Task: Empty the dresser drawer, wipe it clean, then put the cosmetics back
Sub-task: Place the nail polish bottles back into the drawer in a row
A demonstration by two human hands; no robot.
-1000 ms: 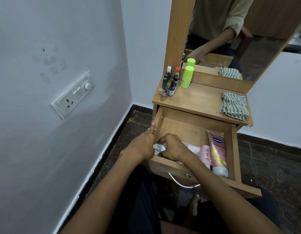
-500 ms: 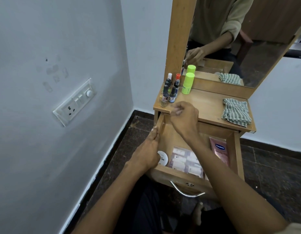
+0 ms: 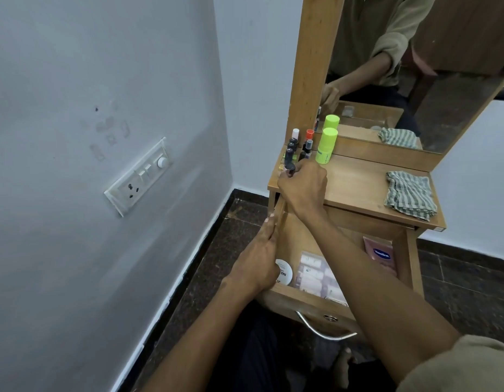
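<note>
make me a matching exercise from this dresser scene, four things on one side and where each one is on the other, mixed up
Things:
1. striped cloth
2. lime green stick
3. white round jar
4. pink Vaseline tube

Places:
A. in the open drawer, near its left front corner
B. on the dresser top, at its right end
C. in the open drawer, along its right side
D. standing on the dresser top, just in front of the mirror

Pairs: 1-B, 2-D, 3-A, 4-C
</note>
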